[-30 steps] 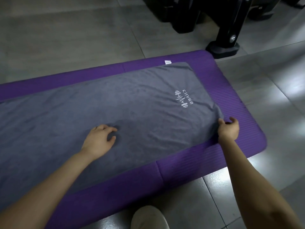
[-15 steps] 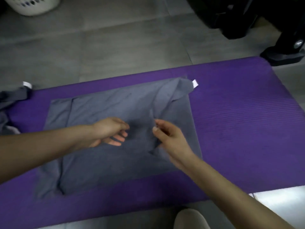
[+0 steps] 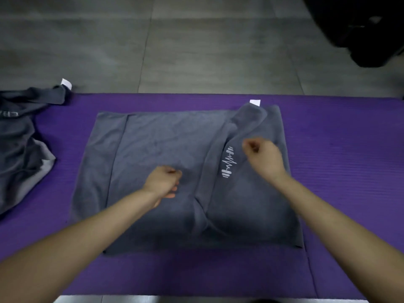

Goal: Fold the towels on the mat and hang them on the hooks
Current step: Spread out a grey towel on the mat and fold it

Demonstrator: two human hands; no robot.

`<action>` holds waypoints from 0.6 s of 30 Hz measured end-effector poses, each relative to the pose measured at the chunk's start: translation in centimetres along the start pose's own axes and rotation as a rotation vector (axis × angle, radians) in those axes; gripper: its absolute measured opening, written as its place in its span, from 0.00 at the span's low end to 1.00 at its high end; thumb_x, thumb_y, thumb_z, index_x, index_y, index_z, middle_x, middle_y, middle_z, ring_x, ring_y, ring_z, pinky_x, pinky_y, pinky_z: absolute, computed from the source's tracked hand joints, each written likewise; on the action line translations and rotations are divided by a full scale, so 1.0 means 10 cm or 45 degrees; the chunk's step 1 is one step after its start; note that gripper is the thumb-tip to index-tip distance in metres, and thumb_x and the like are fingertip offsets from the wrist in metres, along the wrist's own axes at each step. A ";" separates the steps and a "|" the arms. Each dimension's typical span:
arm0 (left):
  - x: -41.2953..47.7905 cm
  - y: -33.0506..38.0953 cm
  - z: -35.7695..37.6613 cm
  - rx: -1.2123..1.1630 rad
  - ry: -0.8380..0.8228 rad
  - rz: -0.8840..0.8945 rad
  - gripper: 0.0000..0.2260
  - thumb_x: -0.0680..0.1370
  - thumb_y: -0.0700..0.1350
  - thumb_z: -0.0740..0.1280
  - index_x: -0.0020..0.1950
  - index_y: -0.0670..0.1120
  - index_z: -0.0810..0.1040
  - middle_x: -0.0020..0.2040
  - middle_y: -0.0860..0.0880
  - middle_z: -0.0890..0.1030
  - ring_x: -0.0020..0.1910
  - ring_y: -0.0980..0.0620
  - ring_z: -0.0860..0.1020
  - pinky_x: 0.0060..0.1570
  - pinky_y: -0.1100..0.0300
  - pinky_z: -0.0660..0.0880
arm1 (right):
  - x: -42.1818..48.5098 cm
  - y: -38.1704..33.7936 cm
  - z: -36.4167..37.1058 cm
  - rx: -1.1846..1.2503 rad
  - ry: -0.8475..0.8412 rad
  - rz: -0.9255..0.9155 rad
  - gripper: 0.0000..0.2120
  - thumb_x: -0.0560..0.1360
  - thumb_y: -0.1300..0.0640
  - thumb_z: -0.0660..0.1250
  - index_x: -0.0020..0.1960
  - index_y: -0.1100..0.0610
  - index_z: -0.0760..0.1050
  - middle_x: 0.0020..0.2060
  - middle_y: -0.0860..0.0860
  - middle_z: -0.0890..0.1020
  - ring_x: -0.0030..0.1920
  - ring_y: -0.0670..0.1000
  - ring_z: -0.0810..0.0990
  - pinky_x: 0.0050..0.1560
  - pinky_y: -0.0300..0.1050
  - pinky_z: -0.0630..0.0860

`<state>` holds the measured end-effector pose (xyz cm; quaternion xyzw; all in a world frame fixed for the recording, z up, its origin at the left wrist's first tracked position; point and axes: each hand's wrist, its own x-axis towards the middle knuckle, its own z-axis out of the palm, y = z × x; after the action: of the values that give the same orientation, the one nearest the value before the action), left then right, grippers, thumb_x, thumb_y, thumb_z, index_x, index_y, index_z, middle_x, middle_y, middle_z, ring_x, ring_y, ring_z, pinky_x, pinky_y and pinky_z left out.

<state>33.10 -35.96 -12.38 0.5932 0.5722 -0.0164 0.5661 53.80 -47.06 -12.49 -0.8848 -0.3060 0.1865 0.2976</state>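
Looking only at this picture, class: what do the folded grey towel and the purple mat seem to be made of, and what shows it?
Folded grey towel: probably soft microfibre or terry cloth, matte; it lies in limp folds and creases.
Purple mat: likely foam, matte; fine parallel ridges run across its surface.

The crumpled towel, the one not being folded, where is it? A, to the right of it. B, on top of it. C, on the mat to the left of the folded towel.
C: the crumpled towel lies left of the folded towel, with bare purple mat between them.
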 end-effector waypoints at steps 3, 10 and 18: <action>0.14 -0.01 0.18 -0.085 -0.001 -0.002 0.10 0.79 0.43 0.62 0.37 0.47 0.72 0.34 0.48 0.74 0.31 0.53 0.72 0.33 0.61 0.73 | 0.58 -0.09 0.06 -0.161 0.248 -0.092 0.16 0.78 0.51 0.62 0.61 0.57 0.75 0.56 0.56 0.80 0.58 0.59 0.76 0.57 0.48 0.69; 0.30 -0.08 0.34 -0.084 -0.040 -0.070 0.10 0.78 0.45 0.64 0.37 0.46 0.72 0.35 0.45 0.75 0.31 0.50 0.76 0.32 0.57 0.78 | 1.47 -0.01 0.15 -0.475 0.083 0.063 0.25 0.77 0.48 0.63 0.69 0.60 0.67 0.61 0.61 0.77 0.64 0.61 0.71 0.63 0.52 0.65; 0.24 -0.16 0.38 -0.235 -0.113 -0.155 0.08 0.78 0.42 0.64 0.39 0.46 0.73 0.35 0.47 0.76 0.30 0.53 0.75 0.27 0.67 0.73 | 0.08 0.78 0.04 -0.156 0.192 -0.383 0.10 0.64 0.61 0.66 0.44 0.56 0.81 0.42 0.53 0.84 0.42 0.58 0.82 0.47 0.56 0.76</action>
<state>35.17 -37.45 -16.42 0.5013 0.5806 -0.0242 0.6411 57.56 -51.32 -17.88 -0.8570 -0.4228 0.0540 0.2896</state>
